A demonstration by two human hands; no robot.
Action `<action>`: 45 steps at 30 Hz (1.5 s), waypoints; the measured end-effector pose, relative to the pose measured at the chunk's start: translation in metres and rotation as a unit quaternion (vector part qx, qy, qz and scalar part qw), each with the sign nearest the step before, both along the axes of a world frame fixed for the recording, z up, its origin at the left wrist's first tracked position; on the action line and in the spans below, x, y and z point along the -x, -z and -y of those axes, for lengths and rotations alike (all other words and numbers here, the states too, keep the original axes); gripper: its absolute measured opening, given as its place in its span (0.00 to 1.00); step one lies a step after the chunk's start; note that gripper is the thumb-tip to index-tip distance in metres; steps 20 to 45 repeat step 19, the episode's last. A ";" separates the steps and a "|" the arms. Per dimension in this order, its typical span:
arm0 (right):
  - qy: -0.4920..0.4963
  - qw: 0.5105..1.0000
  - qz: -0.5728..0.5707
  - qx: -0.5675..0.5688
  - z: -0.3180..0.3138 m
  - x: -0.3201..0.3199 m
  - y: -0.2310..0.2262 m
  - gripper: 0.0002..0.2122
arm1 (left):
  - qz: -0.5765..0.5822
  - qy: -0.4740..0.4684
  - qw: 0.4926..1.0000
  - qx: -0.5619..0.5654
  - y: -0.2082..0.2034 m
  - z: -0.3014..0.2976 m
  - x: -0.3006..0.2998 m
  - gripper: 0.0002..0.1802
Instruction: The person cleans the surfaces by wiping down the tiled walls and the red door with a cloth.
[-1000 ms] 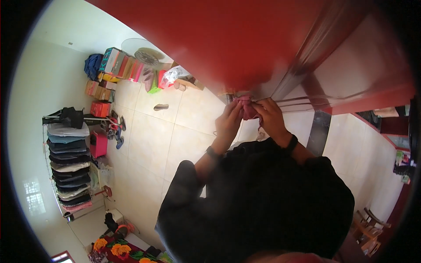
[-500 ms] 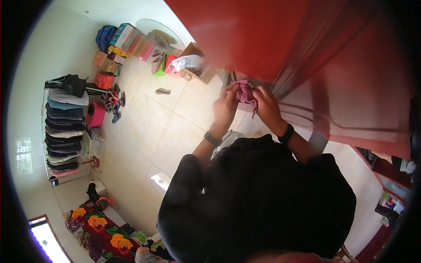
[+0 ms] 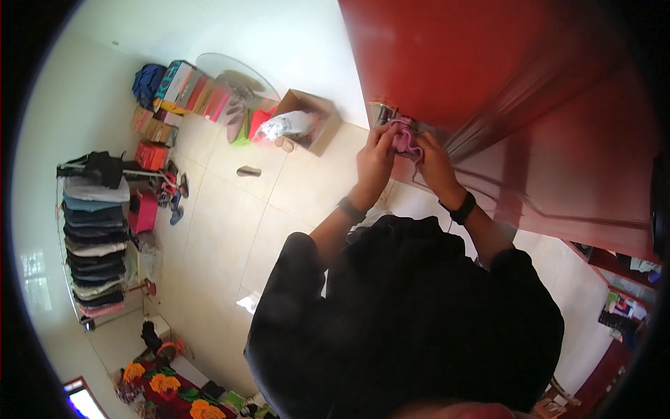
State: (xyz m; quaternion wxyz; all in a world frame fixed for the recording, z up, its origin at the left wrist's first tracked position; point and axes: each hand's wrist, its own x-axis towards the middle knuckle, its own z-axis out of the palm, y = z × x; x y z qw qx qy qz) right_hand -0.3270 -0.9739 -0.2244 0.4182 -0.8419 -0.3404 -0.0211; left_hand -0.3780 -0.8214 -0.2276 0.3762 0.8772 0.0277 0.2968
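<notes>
A crumpled pinkish-purple cloth [image 3: 405, 142] is bunched between my two hands, close to the edge of a red door [image 3: 426, 63]. My left hand [image 3: 377, 150] grips the cloth's left side with fingers closed. On its right side my right hand [image 3: 434, 159] holds it, fingers also closed. A loose end of the cloth hangs down between them. Just beyond my left fingertips is a metal door handle [image 3: 382, 114], partly hidden by the hand and cloth. I cannot tell whether the cloth touches the handle.
An open cardboard box [image 3: 326, 126] with a plastic bag stands by the wall, left of the door. Farther left are stacked shoe boxes [image 3: 188, 87], a rack of hanging clothes [image 3: 98, 230] and several shoes. A lone shoe [image 3: 248, 171] lies on the tiled floor.
The view has shifted, so the door's edge and handle show more plainly. Both hands, still holding the cloth, appear slightly farther right in the picture.
</notes>
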 end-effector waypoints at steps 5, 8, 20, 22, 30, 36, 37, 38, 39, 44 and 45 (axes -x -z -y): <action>0.134 0.989 -0.041 -0.041 0.034 0.004 -0.015 0.15 | 0.041 0.102 0.994 -0.003 -0.015 0.031 -0.028 0.23; 0.219 0.975 0.033 -0.004 0.048 0.005 -0.018 0.15 | 0.021 0.150 0.988 0.005 -0.030 0.044 -0.037 0.20; 0.237 0.944 0.230 0.010 0.057 -0.036 -0.097 0.26 | 0.168 0.157 0.973 0.010 -0.090 0.055 -0.099 0.23; 0.237 0.944 0.230 0.010 0.057 -0.036 -0.097 0.26 | 0.168 0.157 0.973 0.010 -0.090 0.055 -0.099 0.23; 0.237 0.944 0.230 0.010 0.057 -0.036 -0.097 0.26 | 0.168 0.157 0.973 0.010 -0.090 0.055 -0.099 0.23; 0.237 0.944 0.230 0.010 0.057 -0.036 -0.097 0.26 | 0.168 0.157 0.973 0.010 -0.090 0.055 -0.099 0.23; 0.237 0.944 0.230 0.010 0.057 -0.036 -0.097 0.26 | 0.168 0.157 0.973 0.010 -0.090 0.055 -0.099 0.23; 0.237 0.944 0.230 0.010 0.057 -0.036 -0.097 0.26 | 0.168 0.157 0.973 0.010 -0.090 0.055 -0.099 0.23; 0.237 0.944 0.230 0.010 0.057 -0.036 -0.097 0.26 | 0.168 0.157 0.973 0.010 -0.090 0.055 -0.099 0.23; 0.237 0.944 0.230 0.010 0.057 -0.036 -0.097 0.26 | 0.168 0.157 0.973 0.010 -0.090 0.055 -0.099 0.23; 0.237 0.944 0.230 0.010 0.057 -0.036 -0.097 0.26 | 0.168 0.157 0.973 0.010 -0.090 0.055 -0.099 0.23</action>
